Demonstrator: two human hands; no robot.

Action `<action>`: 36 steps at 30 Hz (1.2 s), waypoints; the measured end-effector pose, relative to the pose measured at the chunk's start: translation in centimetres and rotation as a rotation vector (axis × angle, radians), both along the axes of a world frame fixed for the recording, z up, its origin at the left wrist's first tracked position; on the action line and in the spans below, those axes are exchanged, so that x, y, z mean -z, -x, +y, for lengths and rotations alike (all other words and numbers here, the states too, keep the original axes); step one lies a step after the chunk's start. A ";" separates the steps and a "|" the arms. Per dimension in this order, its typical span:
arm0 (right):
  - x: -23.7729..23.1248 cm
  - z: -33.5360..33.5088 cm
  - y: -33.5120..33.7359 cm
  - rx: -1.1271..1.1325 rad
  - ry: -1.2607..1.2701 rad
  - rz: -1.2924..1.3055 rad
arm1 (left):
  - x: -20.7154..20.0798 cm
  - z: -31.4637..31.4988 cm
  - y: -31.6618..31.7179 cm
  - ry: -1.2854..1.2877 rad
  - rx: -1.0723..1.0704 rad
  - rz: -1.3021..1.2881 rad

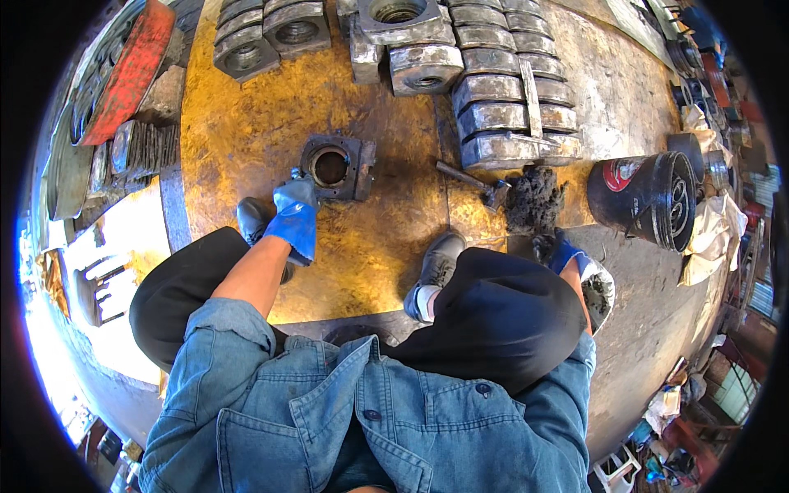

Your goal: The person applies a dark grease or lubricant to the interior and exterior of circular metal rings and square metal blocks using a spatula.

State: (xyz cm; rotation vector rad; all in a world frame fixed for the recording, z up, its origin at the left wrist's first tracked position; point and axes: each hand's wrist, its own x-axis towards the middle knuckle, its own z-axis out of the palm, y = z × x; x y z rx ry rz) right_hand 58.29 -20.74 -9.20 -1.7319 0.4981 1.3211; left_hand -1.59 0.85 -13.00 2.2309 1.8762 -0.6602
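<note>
On the yellow-stained work surface sits a dark, square metal block (pixel 359 171) with a round bore facing up. My left hand (pixel 294 209), in a blue rubber glove, reaches to the block's left edge. Its fingertips are pressed together there, dark with grime, against the rim near the bore. To the right lies a lumpy heap of black, greasy material (pixel 534 200). Just below that heap is my right hand (pixel 562 250), also blue-gloved, its blackened fingers low and partly lost against the dark ground. A hammer (pixel 477 184) lies between block and heap, its head touching the heap's edge.
Stacked metal blocks (pixel 514 107) line the far side, with more bored blocks (pixel 296 33) at far left. A black bucket (pixel 637 197) stands at right. A red curved metal piece (pixel 131 74) and thin plates (pixel 146 148) lie left. My shoes (pixel 436 267) flank the surface.
</note>
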 end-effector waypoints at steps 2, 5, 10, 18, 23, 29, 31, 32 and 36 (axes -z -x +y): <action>0.4 0.4 -1.0 -0.279 0.125 -0.129 | 0.0 -0.1 0.0 -0.007 -0.023 -0.001; -0.8 3.2 -2.8 -0.313 -0.035 -0.496 | -1.1 -0.3 -0.5 -0.045 0.033 -0.013; -9.3 14.6 2.7 -1.180 0.289 -1.659 | 0.1 -0.5 1.2 -0.128 -0.020 0.029; -2.4 22.9 2.7 -1.912 0.676 -1.783 | -1.7 -0.9 -2.1 -0.003 -0.020 0.010; -3.7 25.5 6.0 -1.906 0.584 -1.647 | -1.3 -1.4 -1.0 -0.044 -0.029 0.035; -7.3 25.0 9.0 -1.612 0.561 -1.674 | -1.9 -1.6 -0.9 -0.001 -0.021 -0.031; -8.7 24.6 9.4 -1.287 0.341 -1.594 | -2.2 -1.2 -0.4 0.044 -0.033 -0.050; -7.8 23.8 7.1 -1.122 0.137 -1.566 | -2.3 -0.4 -1.3 0.117 -0.058 -0.097; -13.9 24.7 6.8 -0.622 -0.375 -0.623 | -3.8 1.8 2.2 0.236 -0.058 -0.263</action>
